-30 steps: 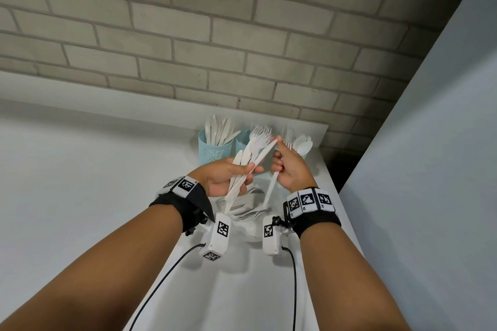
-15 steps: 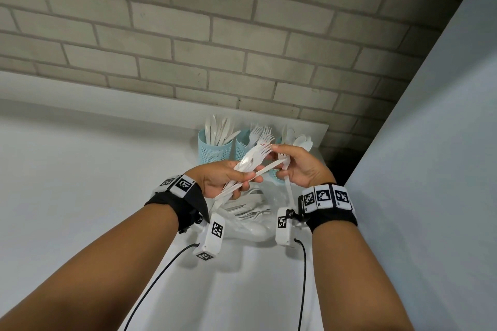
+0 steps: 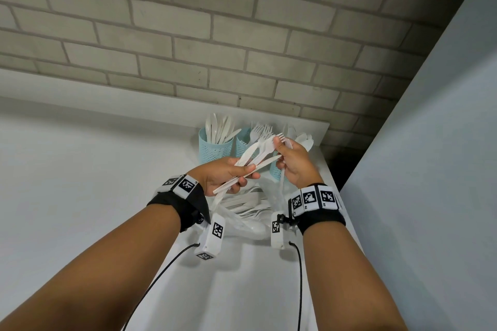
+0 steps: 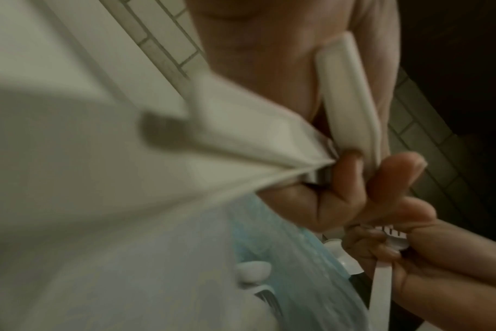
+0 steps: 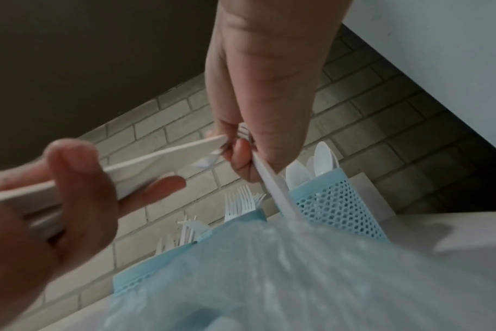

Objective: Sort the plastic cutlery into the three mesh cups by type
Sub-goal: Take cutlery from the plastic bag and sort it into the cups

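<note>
My left hand (image 3: pixel 246 176) grips a fanned bundle of white plastic cutlery (image 3: pixel 258 154), knives and forks pointing up and right. My right hand (image 3: pixel 279 154) pinches a white fork (image 3: pixel 281 187) near its head, handle hanging down, and its fingertips meet the tips of the bundle. Behind the hands stand three light blue mesh cups: the knife cup (image 3: pixel 213 149), the fork cup (image 3: pixel 242 144), and the spoon cup (image 3: pixel 274 170), partly hidden by my right hand. In the right wrist view the fork handle (image 5: pixel 273 185) runs down past the spoon cup (image 5: pixel 336 207).
A clear plastic bag with more loose cutlery (image 3: pixel 247 209) lies on the white table (image 3: pixel 107 196) under my wrists. A brick wall (image 3: pixel 242 48) runs close behind the cups. A grey panel (image 3: pixel 430 169) closes off the right side.
The left hand's bundle has tilted over to the right. My right hand, keeping its fork, has brought its fingers to the bundle's tips.
</note>
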The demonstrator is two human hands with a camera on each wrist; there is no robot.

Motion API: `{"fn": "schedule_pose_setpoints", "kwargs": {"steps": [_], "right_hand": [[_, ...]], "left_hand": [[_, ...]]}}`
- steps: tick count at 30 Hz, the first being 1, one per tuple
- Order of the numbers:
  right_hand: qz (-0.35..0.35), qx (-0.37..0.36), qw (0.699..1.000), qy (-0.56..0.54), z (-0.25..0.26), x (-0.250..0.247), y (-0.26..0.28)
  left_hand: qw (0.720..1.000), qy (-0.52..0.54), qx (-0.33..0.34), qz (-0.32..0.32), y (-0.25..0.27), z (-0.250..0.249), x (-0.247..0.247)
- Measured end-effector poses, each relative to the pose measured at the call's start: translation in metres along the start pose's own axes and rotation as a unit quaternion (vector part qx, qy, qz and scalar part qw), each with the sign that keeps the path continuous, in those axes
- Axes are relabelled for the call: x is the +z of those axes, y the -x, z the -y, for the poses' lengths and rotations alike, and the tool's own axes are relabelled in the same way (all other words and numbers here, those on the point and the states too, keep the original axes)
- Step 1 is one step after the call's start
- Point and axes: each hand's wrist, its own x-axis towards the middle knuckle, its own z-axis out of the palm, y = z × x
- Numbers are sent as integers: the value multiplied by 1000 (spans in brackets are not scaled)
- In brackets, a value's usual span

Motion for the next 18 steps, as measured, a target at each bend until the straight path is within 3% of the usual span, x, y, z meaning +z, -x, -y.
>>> {"fn": "schedule_pose_setpoints", "kwargs": {"steps": [4,8,11,15,18], "right_hand": [[-46,12,996,-79,-2,-5,-6],[32,36,992,-118,-1,3,-1],[51,50,986,-149,-1,7,-4],[-3,48,987,-153,12,10,-20],[-52,19,974,-222,36,12,-33]], "left_hand": [[1000,-6,-4,-15,-1,7,-6],[1000,-11,-10,-11,-3,10,-6],[1000,-7,-8,-10,-2,10,-6],[999,-5,14,-32,-2,5,-11],[998,8,34,-46,-4,-1,-15]]}}
